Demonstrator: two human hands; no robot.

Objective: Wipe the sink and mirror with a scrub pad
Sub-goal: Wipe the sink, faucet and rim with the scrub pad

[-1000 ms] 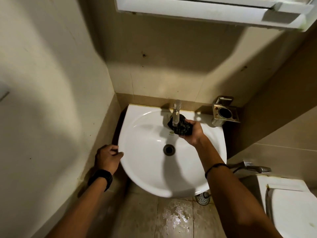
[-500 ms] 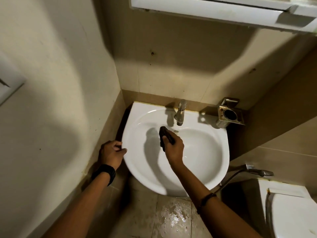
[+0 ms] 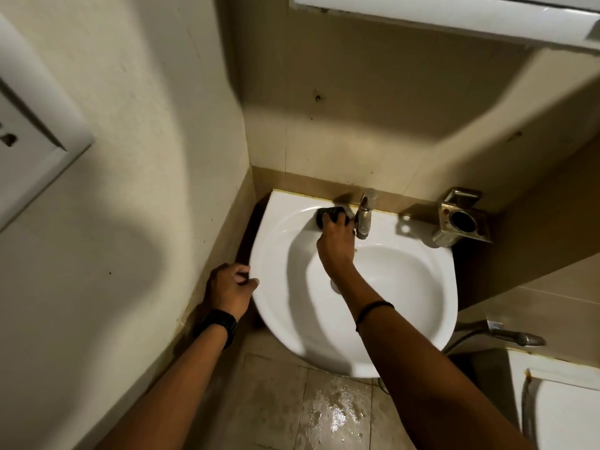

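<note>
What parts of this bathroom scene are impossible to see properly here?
- Drain: head view, mostly covered by the right forearm.
- Scrub pad: partly hidden under the right hand.
- Mirror cabinet: cut off by the top edge; glass unseen.
- Toilet: cut off at the right edge.

White wall-mounted sink noted in the corner. Dark scrub pad pressed against its back rim, left of the metal tap. Left rim gripped by left hand.
</note>
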